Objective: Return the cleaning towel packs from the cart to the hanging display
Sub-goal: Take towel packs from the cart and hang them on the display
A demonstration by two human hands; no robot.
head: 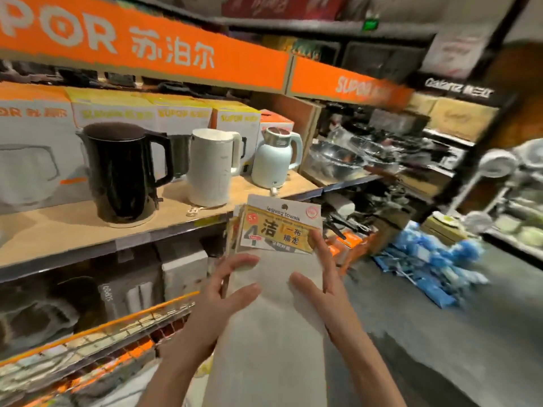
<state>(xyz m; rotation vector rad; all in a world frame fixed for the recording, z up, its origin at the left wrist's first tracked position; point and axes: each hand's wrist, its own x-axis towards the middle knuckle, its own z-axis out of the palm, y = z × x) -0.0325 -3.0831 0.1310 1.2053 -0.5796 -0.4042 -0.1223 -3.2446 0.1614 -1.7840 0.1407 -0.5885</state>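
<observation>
Both hands are raised with fingers spread and nearly straight. The left hand (217,301) lies against the left edge of the towel pack (276,277); the right hand (326,286) presses its right side, fingertips on the yellow label (279,227). The pack stands upright between them. Below the left hand is the cart (97,342). Beyond the hands, kettles (123,171) sit on a shelf (73,230).
</observation>
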